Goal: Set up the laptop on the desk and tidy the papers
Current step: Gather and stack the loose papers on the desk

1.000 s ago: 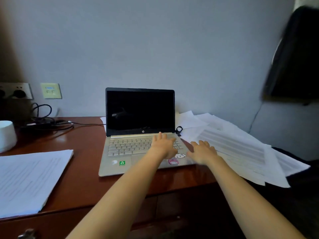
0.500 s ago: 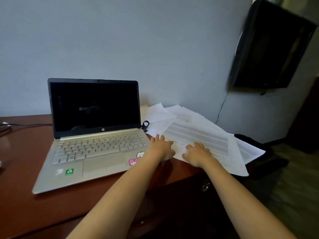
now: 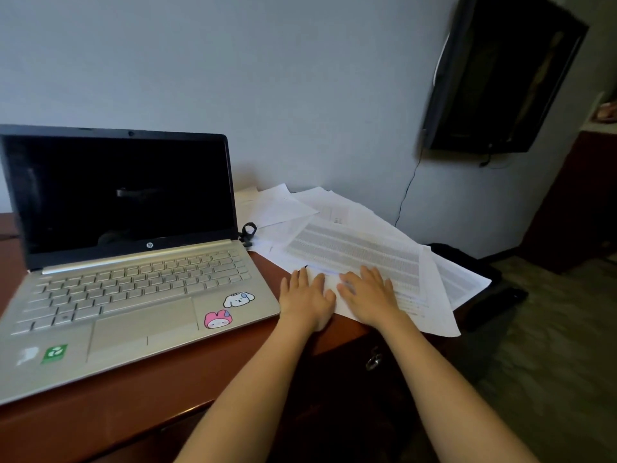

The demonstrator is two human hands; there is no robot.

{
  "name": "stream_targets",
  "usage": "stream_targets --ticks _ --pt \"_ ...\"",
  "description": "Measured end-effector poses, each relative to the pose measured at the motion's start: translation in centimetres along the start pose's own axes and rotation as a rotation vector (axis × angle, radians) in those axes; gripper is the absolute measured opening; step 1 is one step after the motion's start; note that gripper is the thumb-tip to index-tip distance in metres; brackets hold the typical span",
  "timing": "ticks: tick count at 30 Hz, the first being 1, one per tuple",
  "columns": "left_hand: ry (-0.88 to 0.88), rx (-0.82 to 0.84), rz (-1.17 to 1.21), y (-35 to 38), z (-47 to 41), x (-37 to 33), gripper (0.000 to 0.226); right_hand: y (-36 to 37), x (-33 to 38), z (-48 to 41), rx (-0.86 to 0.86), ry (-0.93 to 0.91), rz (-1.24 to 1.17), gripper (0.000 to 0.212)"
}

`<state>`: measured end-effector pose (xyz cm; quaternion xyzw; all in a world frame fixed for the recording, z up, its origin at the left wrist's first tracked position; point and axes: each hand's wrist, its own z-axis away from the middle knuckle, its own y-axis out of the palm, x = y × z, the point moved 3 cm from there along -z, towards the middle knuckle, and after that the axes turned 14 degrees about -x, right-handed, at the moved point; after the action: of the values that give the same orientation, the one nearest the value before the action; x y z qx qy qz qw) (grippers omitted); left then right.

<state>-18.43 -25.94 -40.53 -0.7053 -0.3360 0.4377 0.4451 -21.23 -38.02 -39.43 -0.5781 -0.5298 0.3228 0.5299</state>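
- Both hands have slid to the right since a second ago: the left hand has left the laptop's palm rest, and the right hand has moved further onto the papers.
- Now the left hand lies palm down just right of the laptop, its fingers straight, at the near left corner of the top sheet, partly on paper and partly on bare wood. It grips nothing.
- Right hand: flat on the top sheet, fingers straight and slightly spread, pressing down without curling round anything.
- The papers lie fanned in a loose, overlapping pile at the right end of the counter, some sheets jutting past its edge.
- The laptop stands open on the counter to the left of the pile, with its screen dark; two cartoon stickers sit on its right palm rest.
- A small black clip lies between the laptop's hinge and the papers.
- A dark television hangs on the wall at upper right.
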Motion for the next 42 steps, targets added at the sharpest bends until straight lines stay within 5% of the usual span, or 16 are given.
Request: stream_targets --ticks 10,17,25,30,33,37,42 --pt "0.009 -0.062 0.017 0.2 -0.4 0.2 0.052 0.7 0.0 -0.5 0.015 0.077 0.009 0.059" --pt "0.015 -0.039 0.034 0.0 -0.3 0.2 0.053 -1.2 0.8 0.7 -0.223 0.017 0.038 0.05" --pt "0.031 -0.005 -0.02 -0.4 0.1 -0.2 0.052 -3.4 3.2 0.0 -0.244 -0.128 0.275 0.028" --pt "0.032 0.031 -0.04 -1.3 0.8 -0.6 0.048 -4.2 4.5 -0.3 -0.147 0.105 -0.097 0.009" --pt "0.045 0.061 -0.053 -2.0 1.3 -0.7 0.047 -3.6 4.6 -0.7 -0.103 0.25 -0.469 0.034" --pt "0.044 0.137 -0.029 -3.2 1.5 -0.4 0.044 -3.9 3.6 -0.8 -0.112 0.381 -0.788 0.036" --pt "-0.073 0.175 0.058 -4.3 0.4 -0.1 0.04 -3.6 -1.6 0.3 -0.181 0.473 -0.178 0.048"
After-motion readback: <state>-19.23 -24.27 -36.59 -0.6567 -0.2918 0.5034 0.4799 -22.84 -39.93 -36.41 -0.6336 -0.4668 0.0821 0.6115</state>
